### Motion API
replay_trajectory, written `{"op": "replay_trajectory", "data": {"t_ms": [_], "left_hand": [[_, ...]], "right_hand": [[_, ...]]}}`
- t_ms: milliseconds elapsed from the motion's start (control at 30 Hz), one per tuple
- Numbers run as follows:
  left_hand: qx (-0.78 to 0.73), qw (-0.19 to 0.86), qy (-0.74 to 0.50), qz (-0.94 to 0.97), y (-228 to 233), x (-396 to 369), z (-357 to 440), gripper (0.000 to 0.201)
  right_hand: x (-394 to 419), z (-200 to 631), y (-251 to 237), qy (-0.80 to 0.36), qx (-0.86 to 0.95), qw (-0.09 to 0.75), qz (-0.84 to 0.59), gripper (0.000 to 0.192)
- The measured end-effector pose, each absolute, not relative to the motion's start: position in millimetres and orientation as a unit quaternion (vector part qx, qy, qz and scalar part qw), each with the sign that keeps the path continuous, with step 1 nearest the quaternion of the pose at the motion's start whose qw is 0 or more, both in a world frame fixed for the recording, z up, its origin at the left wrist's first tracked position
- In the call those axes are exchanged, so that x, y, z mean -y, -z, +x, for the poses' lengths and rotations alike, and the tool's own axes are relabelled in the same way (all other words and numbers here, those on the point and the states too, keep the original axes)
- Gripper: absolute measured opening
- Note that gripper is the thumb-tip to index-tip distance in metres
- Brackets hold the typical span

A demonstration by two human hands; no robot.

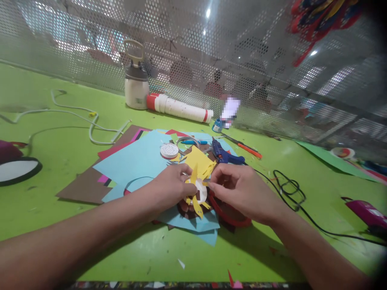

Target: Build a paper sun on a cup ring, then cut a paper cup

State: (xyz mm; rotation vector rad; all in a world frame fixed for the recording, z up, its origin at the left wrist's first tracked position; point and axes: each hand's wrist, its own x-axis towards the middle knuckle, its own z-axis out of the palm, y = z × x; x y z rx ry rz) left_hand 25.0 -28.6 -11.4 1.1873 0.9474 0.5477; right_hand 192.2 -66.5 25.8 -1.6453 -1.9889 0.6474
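Note:
My left hand (173,186) pinches a small round paper craft (201,194), white with a brown patch and yellow paper strips sticking out around it. Opposite it, my right hand (234,188) has thumb and forefinger pressed together at the craft's right edge, on the tip of a yellow paper strip. Just beyond the hands lies yellow paper (200,159) with a fringed edge. Light blue paper sheets (133,155) spread beneath. A red ring-shaped thing (234,219), partly hidden by my right hand, rests close to it. Past my right hand lies a blue glue gun (225,153).
A white-lidded round container (169,150), a blue pen (193,142) and an orange-handled tool (249,150) lie farther back. Stacked paper cups (181,108) and a white jug (137,90) stand along the perforated screen. A black cord (290,191) runs rightward; a white cable (93,125) lies left.

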Motion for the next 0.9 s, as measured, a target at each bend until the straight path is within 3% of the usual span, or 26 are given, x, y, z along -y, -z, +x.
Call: {"op": "replay_trajectory", "data": {"t_ms": [300, 900], "left_hand": [[-0.446, 0.673, -0.243, 0.538, 6.5, 31.1, 27.1, 0.017], [-0.455, 0.631, -0.209, 0.593, 9.7, 30.7, 25.6, 0.020]], "right_hand": [[63.9, 186.7, -23.1, -0.165, 0.760, 0.189, -0.599, 0.012], [60.8, 188.8, -18.0, -0.146, 0.771, 0.145, -0.603, 0.010]]}}
